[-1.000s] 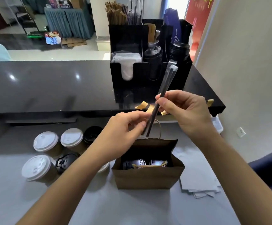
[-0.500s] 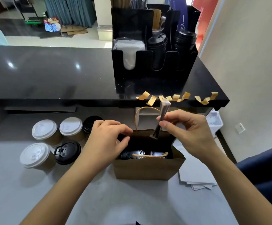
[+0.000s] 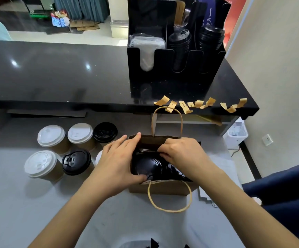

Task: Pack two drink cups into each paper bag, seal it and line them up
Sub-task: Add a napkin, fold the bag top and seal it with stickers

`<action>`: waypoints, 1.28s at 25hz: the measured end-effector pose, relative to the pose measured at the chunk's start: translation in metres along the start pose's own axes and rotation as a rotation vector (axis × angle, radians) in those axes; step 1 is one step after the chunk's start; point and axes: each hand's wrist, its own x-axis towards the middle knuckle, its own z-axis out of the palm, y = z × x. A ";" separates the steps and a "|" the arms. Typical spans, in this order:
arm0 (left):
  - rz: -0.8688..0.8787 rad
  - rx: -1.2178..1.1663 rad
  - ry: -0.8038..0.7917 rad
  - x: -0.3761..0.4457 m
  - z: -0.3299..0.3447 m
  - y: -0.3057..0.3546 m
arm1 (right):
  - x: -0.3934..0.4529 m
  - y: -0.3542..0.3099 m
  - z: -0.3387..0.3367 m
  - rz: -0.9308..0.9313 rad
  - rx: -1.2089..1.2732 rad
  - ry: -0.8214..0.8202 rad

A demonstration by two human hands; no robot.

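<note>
A brown paper bag (image 3: pixel 163 188) stands open on the grey table, its near handle flopped toward me. Two black-lidded cups (image 3: pixel 148 166) sit inside it side by side. My left hand (image 3: pixel 118 163) grips the bag's left end, fingers on the far rim and thumb at the near rim. My right hand (image 3: pixel 182 154) reaches into the bag along the far wall, its curled fingers pinching wrapped straws (image 3: pixel 143 150), of which only a short end shows. Several more cups wait to the left, some with white lids (image 3: pixel 51 136) and some with black lids (image 3: pixel 76 161).
A raised black counter (image 3: pixel 55 74) runs behind the table and carries a black organizer (image 3: pixel 173 68) of lids and napkins. Several brown sticker strips (image 3: pixel 198 104) hang off its front edge. Flat papers (image 3: pixel 205 196) lie right of the bag, with a wall beyond.
My right hand has lowered the straws from above the bag down inside it. My left hand moved from the straws to the bag's left end. The near handle has dropped forward.
</note>
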 end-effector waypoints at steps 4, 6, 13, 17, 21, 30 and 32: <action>0.018 -0.098 -0.017 -0.002 0.004 -0.003 | 0.015 -0.002 0.018 0.120 -0.184 -0.224; 0.022 -0.115 -0.020 -0.002 0.005 -0.004 | 0.019 -0.002 0.023 0.164 -0.196 -0.242; 0.022 -0.132 -0.020 -0.001 0.006 -0.005 | 0.010 0.003 0.016 0.199 -0.135 -0.188; 0.014 -0.162 -0.019 -0.001 0.007 -0.004 | -0.005 0.012 -0.003 0.204 0.001 -0.120; 0.010 -0.182 -0.013 0.000 0.008 -0.006 | -0.030 0.017 -0.018 0.286 0.293 0.043; -0.003 -0.206 -0.007 0.001 0.007 -0.005 | -0.085 0.055 0.003 0.763 0.577 0.434; -0.007 -0.211 -0.006 0.001 0.006 -0.005 | -0.098 0.061 0.025 0.874 0.529 0.355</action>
